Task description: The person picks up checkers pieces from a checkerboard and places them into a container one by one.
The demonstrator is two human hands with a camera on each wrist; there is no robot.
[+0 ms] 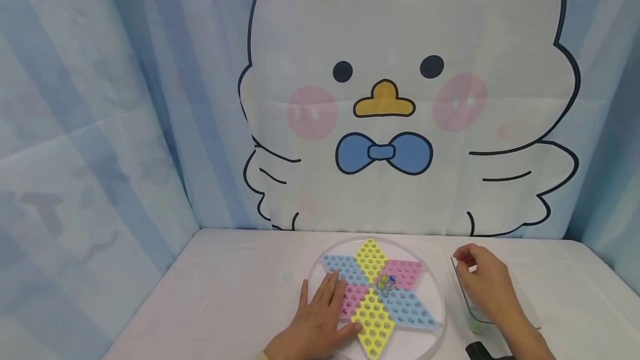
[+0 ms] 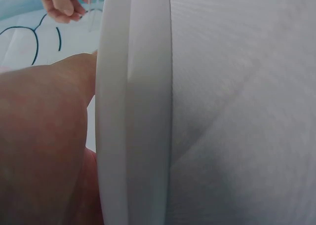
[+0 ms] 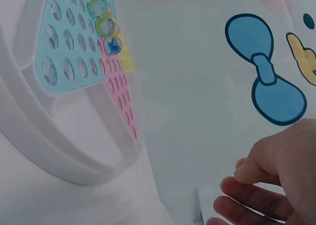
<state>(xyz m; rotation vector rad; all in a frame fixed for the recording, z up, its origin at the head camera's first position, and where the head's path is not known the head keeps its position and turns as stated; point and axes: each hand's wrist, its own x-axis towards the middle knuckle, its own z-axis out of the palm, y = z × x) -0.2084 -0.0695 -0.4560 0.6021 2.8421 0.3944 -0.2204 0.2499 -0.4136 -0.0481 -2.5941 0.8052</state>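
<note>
A round white Chinese checkers board (image 1: 440,299) has a star of yellow, blue and pink holed sections. Across its left side rests my left hand (image 1: 320,315), fingers spread straight over the pink and blue holes, thumb on the yellow section. Several clear glass marbles (image 1: 386,282) sit near the star's centre; one with a blue core (image 3: 113,45) shows in the right wrist view. To the right, my right hand (image 1: 487,282) hovers by the rim of a clear box (image 1: 470,307), fingers loosely bent; nothing shows between them. A greenish marble (image 1: 477,325) appears at the box's near corner.
A black object (image 1: 480,350) lies at the front edge, near the right forearm. Behind the white tabletop (image 1: 220,282) hangs a curtain (image 1: 400,193) with a cartoon bird in a blue bow tie. The board's raised rim (image 2: 148,111) fills much of the left wrist view.
</note>
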